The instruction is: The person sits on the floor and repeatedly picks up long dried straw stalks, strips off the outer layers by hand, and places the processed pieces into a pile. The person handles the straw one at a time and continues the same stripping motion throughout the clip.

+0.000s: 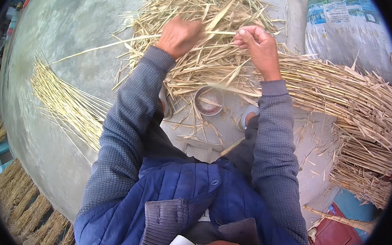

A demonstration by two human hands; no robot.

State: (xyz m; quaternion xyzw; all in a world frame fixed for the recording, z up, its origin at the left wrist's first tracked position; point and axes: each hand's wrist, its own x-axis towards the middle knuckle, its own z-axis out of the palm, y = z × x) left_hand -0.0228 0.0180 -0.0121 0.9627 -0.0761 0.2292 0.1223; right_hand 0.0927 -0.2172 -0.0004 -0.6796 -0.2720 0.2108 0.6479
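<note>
My left hand (180, 34) and my right hand (257, 46) are raised over a heap of dry straw husks (204, 12). Both are closed on one pale straw stalk (221, 32) that spans between them, and its long thin end runs down to the left past my left hand. Grey knitted sleeves cover both forearms, over a blue quilted vest (185, 200). Below my hands a small round bowl (209, 100) sits on the ground among loose husks.
A neat bundle of cleaned stalks (64, 103) lies on the concrete floor (74, 30) at left. A thick pile of uncleaned straw (349, 102) stretches to the right. A printed white sack (346, 28) stands top right. More straw bundles (24, 201) lie lower left, and a red box (334, 234) lower right.
</note>
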